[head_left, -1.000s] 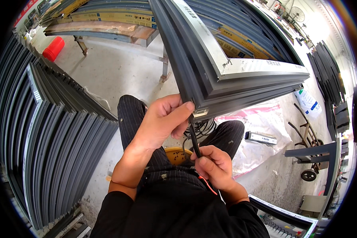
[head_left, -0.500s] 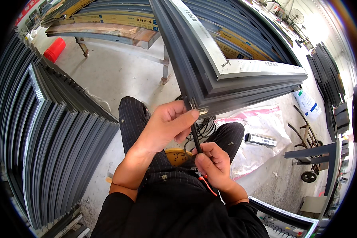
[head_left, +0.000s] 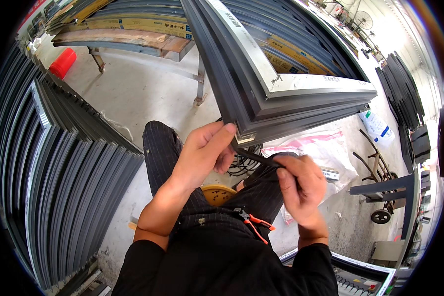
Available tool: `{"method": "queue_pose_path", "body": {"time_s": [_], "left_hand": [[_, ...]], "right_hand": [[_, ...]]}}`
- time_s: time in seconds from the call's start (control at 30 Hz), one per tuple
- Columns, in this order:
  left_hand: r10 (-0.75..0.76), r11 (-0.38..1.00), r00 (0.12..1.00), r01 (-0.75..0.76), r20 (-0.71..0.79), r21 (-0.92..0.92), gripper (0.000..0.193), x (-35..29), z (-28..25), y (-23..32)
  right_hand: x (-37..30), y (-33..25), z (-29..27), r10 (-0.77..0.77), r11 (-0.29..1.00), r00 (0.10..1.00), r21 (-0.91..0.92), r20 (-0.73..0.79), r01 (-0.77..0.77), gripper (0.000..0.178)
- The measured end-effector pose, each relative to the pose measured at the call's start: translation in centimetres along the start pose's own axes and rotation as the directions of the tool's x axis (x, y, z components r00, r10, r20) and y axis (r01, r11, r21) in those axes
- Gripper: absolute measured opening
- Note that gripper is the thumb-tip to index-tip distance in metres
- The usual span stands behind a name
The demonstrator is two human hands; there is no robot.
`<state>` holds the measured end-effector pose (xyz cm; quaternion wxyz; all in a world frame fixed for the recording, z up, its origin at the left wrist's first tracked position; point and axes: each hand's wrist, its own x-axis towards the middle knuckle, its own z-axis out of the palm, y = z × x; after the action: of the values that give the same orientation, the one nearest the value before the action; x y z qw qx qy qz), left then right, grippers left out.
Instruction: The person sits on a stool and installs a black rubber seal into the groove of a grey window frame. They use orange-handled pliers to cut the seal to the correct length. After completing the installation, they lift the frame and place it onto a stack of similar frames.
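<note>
A dark grey window frame [head_left: 261, 111] with a white-filmed face juts toward me, its corner above my knees. At that corner my left hand [head_left: 202, 153] is closed, its thumb pressing a black rubber sealing strip [head_left: 254, 156] against the frame's edge. From there the strip bends around the corner to the right. My right hand [head_left: 301, 185] pinches it farther along, between thumb and fingers, above my right thigh. Cutting pliers [head_left: 254, 223] with orange handles lie in my lap. Between my legs sits a yellow container [head_left: 218, 195] with small dark bits in it.
Many dark frames [head_left: 74, 187] stand stacked at my left. A bench [head_left: 133, 43] bearing long profiles and a red bucket [head_left: 62, 63] are beyond. Coiled black strip [head_left: 246, 167] hangs below the corner. At right are a plastic sheet [head_left: 338, 148] and a hand truck [head_left: 380, 177].
My right hand has moved up and right, swinging the strip from hanging down to running along the frame's lower side. The pliers now show fully. My left hand remains at the corner.
</note>
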<state>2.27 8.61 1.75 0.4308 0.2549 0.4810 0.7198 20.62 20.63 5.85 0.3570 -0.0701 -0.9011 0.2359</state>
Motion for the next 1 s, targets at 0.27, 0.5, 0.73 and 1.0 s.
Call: {"method": "queue_pose_path", "body": {"time_s": [0.27, 0.5, 0.73, 1.0], "left_hand": [[0.771, 0.489, 0.633, -0.52, -0.068, 0.7, 0.011, -2.3, -0.2, -2.6], [0.879, -0.09, 0.332, -0.59, 0.342, 0.802, 0.039, -0.3, 1.2, -2.6], [0.849, -0.292, 0.229, -0.55, 0.477, 0.783, 0.041, 1.0, 0.5, -2.0], [0.865, -0.337, 0.147, -0.538, 0.48, 0.772, 0.033, 1.7, 0.0, -2.8]], "right_hand": [[7.3, 2.1, -0.5, -0.47, 0.859, 0.881, -0.254, -0.045, 0.445, 0.036], [5.6, 3.9, -0.5, -0.395, 0.905, 0.919, -0.172, -0.004, 0.388, 0.03], [5.3, 4.6, -0.6, -0.335, 0.922, 0.941, -0.189, 0.053, 0.339, 0.025], [4.9, 4.7, -0.2, -0.356, 0.908, 0.933, -0.218, 0.045, 0.357, 0.028]]}}
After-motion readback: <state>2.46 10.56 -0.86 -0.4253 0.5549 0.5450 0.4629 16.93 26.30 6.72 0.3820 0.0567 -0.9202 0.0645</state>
